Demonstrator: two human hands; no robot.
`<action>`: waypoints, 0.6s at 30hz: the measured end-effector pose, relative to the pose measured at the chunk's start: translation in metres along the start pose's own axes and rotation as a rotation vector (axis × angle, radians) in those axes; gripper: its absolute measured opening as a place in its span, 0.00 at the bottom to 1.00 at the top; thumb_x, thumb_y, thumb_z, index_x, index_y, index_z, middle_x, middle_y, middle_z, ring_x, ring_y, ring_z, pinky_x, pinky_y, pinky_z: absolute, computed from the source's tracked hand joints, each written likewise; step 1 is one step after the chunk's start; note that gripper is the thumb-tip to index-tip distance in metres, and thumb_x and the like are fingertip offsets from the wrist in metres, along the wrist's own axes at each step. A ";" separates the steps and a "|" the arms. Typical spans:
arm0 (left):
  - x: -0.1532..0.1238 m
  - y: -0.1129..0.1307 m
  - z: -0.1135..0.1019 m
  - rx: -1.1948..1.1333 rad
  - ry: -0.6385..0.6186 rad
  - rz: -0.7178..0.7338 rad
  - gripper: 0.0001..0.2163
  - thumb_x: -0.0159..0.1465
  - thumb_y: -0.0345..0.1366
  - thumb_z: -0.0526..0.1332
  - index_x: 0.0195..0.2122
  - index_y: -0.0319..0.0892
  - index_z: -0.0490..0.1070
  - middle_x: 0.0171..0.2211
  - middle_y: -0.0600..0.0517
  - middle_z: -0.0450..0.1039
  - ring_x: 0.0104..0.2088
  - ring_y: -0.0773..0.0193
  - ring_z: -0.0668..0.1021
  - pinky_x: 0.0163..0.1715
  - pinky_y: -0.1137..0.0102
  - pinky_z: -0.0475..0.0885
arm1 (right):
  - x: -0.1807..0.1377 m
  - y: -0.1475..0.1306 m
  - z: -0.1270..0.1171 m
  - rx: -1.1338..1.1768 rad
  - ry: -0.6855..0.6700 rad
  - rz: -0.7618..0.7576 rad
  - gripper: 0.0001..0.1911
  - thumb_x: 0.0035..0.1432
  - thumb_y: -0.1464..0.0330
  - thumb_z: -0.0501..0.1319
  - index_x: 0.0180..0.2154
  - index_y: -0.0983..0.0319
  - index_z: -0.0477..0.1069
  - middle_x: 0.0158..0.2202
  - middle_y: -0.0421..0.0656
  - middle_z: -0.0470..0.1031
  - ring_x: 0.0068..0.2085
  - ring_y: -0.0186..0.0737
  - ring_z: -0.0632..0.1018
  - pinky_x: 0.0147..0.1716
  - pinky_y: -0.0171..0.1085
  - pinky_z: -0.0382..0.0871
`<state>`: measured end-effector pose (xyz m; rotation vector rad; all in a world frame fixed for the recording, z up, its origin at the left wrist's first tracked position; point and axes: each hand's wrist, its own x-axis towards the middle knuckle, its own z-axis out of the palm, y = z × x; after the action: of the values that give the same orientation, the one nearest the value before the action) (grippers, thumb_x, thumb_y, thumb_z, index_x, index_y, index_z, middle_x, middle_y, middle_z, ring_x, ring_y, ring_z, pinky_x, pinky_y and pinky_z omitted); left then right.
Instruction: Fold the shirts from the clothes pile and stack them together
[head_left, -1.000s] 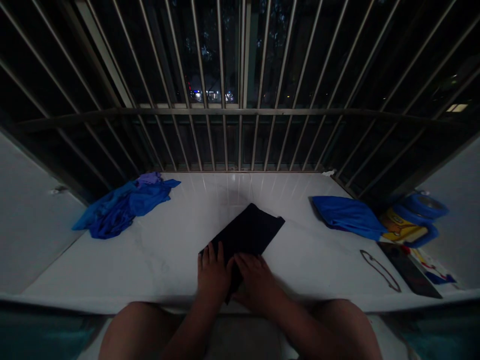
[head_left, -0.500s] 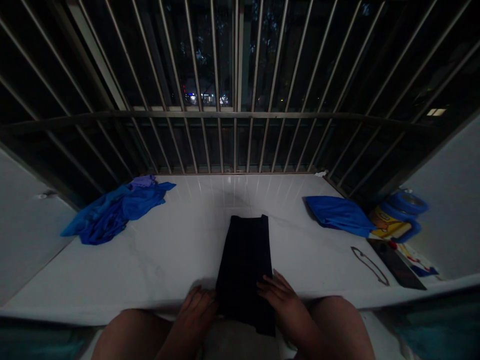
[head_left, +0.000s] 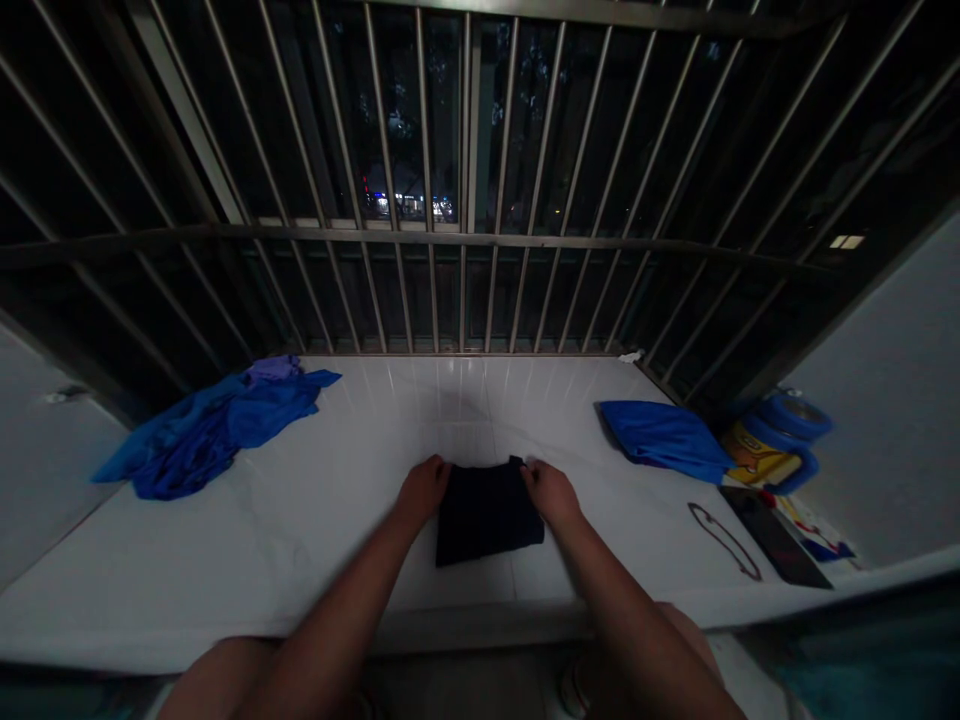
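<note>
A dark navy or black garment (head_left: 489, 515), its exact kind unclear in the dim light, lies folded into a short block on the white ledge (head_left: 360, 580). My left hand (head_left: 424, 492) pinches its far left corner. At the far right corner, my right hand (head_left: 551, 490) grips the cloth between thumb and fingers. Both forearms reach forward over the ledge's front edge, one on each side of the garment.
Crumpled blue cloth (head_left: 202, 430) with a purple piece (head_left: 274, 370) lies at left. To the right are a folded blue cloth (head_left: 664, 438), a yellow-and-blue container (head_left: 765, 450), a beaded string (head_left: 724, 540) and a dark flat phone-like slab (head_left: 776, 540). Metal bars (head_left: 465, 240) line the back.
Both hands have moved forward from the garment's near sides to its far corners. The long cloth is now folded shorter, its near end no longer hanging over the edge. The view has shifted slightly.
</note>
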<state>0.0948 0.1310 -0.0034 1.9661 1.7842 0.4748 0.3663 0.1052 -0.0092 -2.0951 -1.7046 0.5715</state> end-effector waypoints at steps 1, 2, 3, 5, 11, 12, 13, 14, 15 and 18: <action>0.007 -0.002 0.005 0.020 0.001 -0.019 0.13 0.79 0.41 0.56 0.40 0.44 0.77 0.40 0.46 0.84 0.45 0.55 0.84 0.46 0.66 0.72 | 0.006 -0.002 0.004 -0.025 0.009 0.016 0.16 0.76 0.60 0.57 0.39 0.59 0.79 0.39 0.50 0.85 0.44 0.49 0.84 0.43 0.40 0.71; 0.011 -0.005 0.009 0.030 0.006 -0.033 0.13 0.79 0.42 0.56 0.41 0.44 0.77 0.40 0.46 0.85 0.44 0.54 0.84 0.44 0.65 0.72 | 0.010 -0.003 0.007 -0.048 0.015 0.028 0.16 0.76 0.61 0.56 0.40 0.59 0.79 0.41 0.52 0.86 0.44 0.50 0.85 0.43 0.40 0.71; 0.012 -0.009 0.013 0.039 0.012 -0.043 0.14 0.80 0.43 0.56 0.42 0.44 0.78 0.40 0.46 0.85 0.44 0.54 0.84 0.43 0.66 0.71 | 0.013 -0.003 0.010 -0.065 0.020 0.033 0.16 0.77 0.61 0.56 0.41 0.59 0.80 0.42 0.53 0.86 0.45 0.50 0.85 0.43 0.41 0.71; 0.011 -0.015 0.017 0.043 0.031 -0.050 0.15 0.81 0.46 0.54 0.45 0.46 0.78 0.42 0.47 0.85 0.45 0.55 0.85 0.42 0.67 0.70 | 0.015 -0.003 0.013 -0.084 0.028 0.023 0.18 0.79 0.60 0.54 0.44 0.59 0.80 0.43 0.53 0.86 0.46 0.49 0.86 0.44 0.40 0.72; 0.013 -0.020 0.020 0.034 0.085 -0.107 0.15 0.82 0.45 0.51 0.49 0.45 0.76 0.43 0.46 0.86 0.43 0.57 0.85 0.39 0.67 0.68 | 0.032 -0.008 0.010 -0.128 0.028 -0.032 0.18 0.81 0.60 0.53 0.47 0.61 0.79 0.45 0.50 0.86 0.48 0.46 0.85 0.47 0.37 0.72; 0.014 -0.019 0.021 0.034 0.087 -0.115 0.15 0.82 0.46 0.53 0.48 0.45 0.76 0.42 0.46 0.85 0.43 0.56 0.85 0.38 0.67 0.67 | 0.036 -0.009 0.007 -0.145 0.030 -0.030 0.17 0.80 0.61 0.55 0.47 0.62 0.79 0.47 0.52 0.85 0.49 0.47 0.85 0.47 0.38 0.72; 0.016 -0.019 0.021 0.032 0.086 -0.118 0.15 0.81 0.47 0.54 0.48 0.46 0.76 0.42 0.47 0.85 0.42 0.56 0.85 0.38 0.67 0.67 | 0.039 -0.012 0.005 -0.161 0.035 -0.028 0.16 0.79 0.61 0.56 0.49 0.64 0.79 0.49 0.55 0.84 0.50 0.49 0.85 0.48 0.39 0.72; 0.016 -0.018 0.022 0.029 0.085 -0.116 0.15 0.81 0.48 0.54 0.47 0.46 0.77 0.41 0.47 0.85 0.42 0.56 0.85 0.37 0.67 0.66 | 0.042 -0.014 0.003 -0.174 0.044 -0.031 0.16 0.79 0.61 0.57 0.51 0.65 0.79 0.52 0.57 0.83 0.51 0.50 0.85 0.50 0.40 0.73; 0.017 -0.018 0.022 0.025 0.081 -0.113 0.16 0.81 0.49 0.55 0.46 0.46 0.77 0.40 0.48 0.85 0.41 0.56 0.85 0.36 0.67 0.66 | 0.044 -0.017 0.001 -0.183 0.053 -0.042 0.18 0.79 0.61 0.55 0.54 0.66 0.78 0.55 0.59 0.81 0.54 0.51 0.84 0.52 0.41 0.72; 0.017 -0.018 0.023 0.031 0.056 -0.102 0.15 0.79 0.50 0.57 0.45 0.47 0.77 0.38 0.50 0.85 0.40 0.56 0.85 0.35 0.67 0.65 | 0.042 -0.030 0.002 -0.182 0.042 -0.128 0.26 0.80 0.55 0.53 0.64 0.67 0.73 0.64 0.60 0.77 0.63 0.51 0.79 0.62 0.42 0.69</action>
<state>0.0932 0.1471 -0.0330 1.8889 1.9266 0.4757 0.3475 0.1526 0.0017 -2.0816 -1.9132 0.3428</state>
